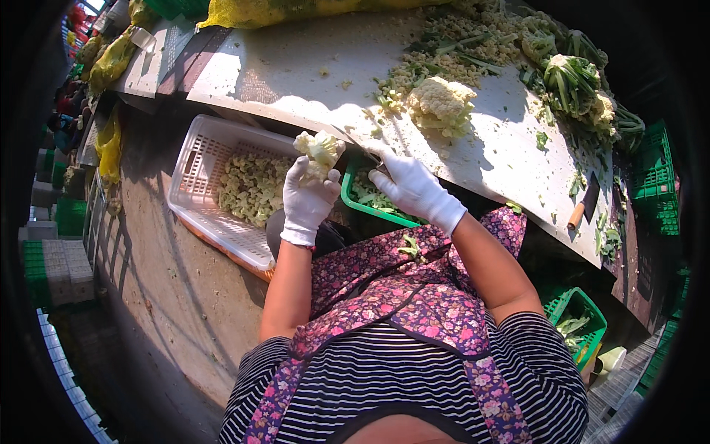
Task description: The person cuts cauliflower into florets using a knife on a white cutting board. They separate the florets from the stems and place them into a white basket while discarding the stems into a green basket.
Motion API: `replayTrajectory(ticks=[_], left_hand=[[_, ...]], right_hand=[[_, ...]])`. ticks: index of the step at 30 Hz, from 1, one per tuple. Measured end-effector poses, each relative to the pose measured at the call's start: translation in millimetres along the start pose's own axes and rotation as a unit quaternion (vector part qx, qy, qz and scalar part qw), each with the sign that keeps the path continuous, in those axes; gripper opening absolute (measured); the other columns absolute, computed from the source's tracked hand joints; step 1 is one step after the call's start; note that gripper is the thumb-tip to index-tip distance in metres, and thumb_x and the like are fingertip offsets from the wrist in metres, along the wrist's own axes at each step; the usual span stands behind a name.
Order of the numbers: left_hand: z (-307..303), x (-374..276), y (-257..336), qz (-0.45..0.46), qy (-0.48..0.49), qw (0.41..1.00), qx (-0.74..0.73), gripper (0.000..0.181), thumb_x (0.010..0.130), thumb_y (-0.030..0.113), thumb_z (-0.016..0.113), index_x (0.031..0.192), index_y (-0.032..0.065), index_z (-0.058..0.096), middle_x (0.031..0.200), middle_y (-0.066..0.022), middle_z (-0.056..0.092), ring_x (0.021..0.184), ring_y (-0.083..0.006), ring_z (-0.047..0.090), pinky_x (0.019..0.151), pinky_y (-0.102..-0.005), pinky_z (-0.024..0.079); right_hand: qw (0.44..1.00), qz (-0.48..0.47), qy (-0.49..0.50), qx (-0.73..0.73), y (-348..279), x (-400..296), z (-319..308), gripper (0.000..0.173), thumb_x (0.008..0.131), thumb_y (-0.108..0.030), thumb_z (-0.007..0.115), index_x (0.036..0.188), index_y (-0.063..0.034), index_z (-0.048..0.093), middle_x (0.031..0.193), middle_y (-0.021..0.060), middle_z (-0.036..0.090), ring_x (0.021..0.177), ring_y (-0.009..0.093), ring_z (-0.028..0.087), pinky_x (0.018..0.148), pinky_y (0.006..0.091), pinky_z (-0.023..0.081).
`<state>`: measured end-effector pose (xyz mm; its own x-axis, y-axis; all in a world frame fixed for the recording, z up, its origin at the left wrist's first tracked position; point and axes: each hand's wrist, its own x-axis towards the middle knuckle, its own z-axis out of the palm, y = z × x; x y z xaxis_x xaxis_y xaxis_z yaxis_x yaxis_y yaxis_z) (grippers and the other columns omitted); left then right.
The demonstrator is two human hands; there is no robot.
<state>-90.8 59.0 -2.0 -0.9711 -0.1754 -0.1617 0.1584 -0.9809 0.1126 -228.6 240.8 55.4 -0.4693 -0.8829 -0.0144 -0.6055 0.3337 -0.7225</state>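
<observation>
Gloved in white, my left hand [308,201] holds up a cauliflower piece [319,151] between thumb and fingers. My right hand [413,186], gloved too, grips a knife [355,141] whose thin blade points up and left, close to the piece but apart from it. Below the left hand stands a white plastic crate [191,183] with many cut cauliflower florets [252,186] inside. A green crate [346,191] holding trimmings sits under my right hand, partly hidden by it. On the worktable [299,72], beyond the right hand, rests a larger cauliflower head [441,105].
Scraps and crumbs [444,50] heap at the table's far side, beside leafy cauliflower heads [577,89]. A wooden-handled cleaver [583,205] lies near the right edge. Yellow mesh sacks [266,12] line the back. Another green crate [582,322] with leaves stands at lower right.
</observation>
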Motion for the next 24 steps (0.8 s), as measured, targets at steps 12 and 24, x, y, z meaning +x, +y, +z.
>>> replayTrajectory(ticks=[12,24], left_hand=[[-17,-79,69,0.271,0.042,0.947,-0.167,0.096,0.085,0.041,0.067,0.151,0.0029,0.007,0.154,-0.0254,0.015,0.141,-0.0457,0.02,0.112,-0.0582,0.029],[77,146,-84,0.11,-0.108,0.469,0.87,0.08,0.086,0.035,0.07,0.149,0.0068,0.03,0.149,-0.0181,0.037,0.127,-0.0278,0.049,0.103,-0.0366,0.043]], right_hand=[[0.842,0.234,0.408,0.264,84,-6,-23,0.042,0.087,-0.024,0.07,0.117,-0.0023,0.05,0.071,0.0064,0.06,0.051,0.014,0.057,0.045,0.0309,0.048],[0.888,0.284,0.337,0.132,159,-9,-43,0.036,0.078,-0.03,0.068,0.104,-0.005,0.062,0.081,0.0106,0.066,0.071,0.024,0.065,0.064,0.036,0.052]])
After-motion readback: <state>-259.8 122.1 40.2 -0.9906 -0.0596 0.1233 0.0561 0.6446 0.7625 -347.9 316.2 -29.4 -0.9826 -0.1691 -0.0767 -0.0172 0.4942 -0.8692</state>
